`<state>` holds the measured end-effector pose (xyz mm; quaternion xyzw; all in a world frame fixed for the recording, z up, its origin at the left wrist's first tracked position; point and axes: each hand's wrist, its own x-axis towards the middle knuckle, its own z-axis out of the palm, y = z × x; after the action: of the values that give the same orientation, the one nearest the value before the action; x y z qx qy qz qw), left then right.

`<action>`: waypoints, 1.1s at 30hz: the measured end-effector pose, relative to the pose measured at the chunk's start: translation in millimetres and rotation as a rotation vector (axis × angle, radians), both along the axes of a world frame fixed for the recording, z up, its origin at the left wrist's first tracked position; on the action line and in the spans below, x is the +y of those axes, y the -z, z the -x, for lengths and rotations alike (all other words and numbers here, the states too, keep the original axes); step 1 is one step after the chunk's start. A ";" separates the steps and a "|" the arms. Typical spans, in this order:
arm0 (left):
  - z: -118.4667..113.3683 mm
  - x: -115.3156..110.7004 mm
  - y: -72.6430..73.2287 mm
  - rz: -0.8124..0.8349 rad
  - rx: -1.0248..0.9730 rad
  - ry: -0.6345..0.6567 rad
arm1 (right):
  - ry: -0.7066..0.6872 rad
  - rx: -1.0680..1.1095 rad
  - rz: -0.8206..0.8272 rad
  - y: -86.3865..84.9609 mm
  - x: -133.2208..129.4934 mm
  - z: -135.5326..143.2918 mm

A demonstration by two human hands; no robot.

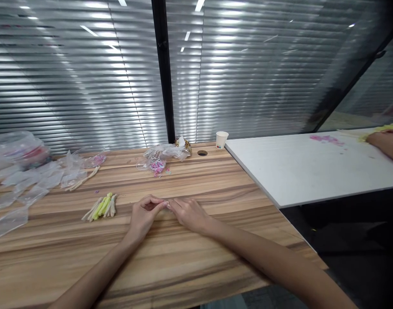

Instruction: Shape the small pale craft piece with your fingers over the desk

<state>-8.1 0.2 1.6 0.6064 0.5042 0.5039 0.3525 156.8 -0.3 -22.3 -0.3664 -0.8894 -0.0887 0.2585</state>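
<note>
My left hand [145, 215] and my right hand [188, 213] meet fingertip to fingertip just above the wooden table [170, 266]. Both are closed in a pinch. Whatever lies between the fingertips is too small and too covered to make out. To the left of my left hand rests a small bundle of yellow and cream strands [102, 207]. Beyond my hands, pink and purple small pieces [157, 167] lie by a crumpled clear plastic bag [164, 151].
Clear plastic sheets and packets [35, 178] spread over the left side, near a cream strand [83, 179]. A paper cup [221, 140] stands at the back beside a cable hole [202, 153]. At a white table [299, 171] on the right, another person's hands [388, 139] touch yellow material.
</note>
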 end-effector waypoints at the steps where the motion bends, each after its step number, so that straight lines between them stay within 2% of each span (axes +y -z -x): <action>1: 0.5 0.0 0.1 -0.025 0.023 0.005 | 0.002 0.000 0.005 -0.3 -0.1 -0.1; 5: 4.2 0.9 3.5 -0.153 0.124 0.046 | -0.002 0.002 0.023 -1.1 -0.3 -0.4; 8: 6.4 1.8 6.6 -0.187 0.167 0.078 | -0.013 0.013 0.032 -1.4 -0.5 -0.6; 18: 1.9 -0.3 7.8 0.005 0.048 0.192 | -0.042 0.006 0.059 -4.2 -1.3 -2.3; 23: 1.5 -1.8 5.1 -0.060 0.134 0.243 | -0.036 0.047 0.034 -3.9 -2.2 -2.3; 33: 0.4 -2.7 1.5 -0.099 0.047 0.121 | -0.049 0.096 -0.007 -6.6 -3.2 -0.6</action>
<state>-8.4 -2.5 0.1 0.6641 0.4491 0.4916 0.3402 157.4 -3.5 -15.7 -0.3475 -0.8844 -0.0677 0.3040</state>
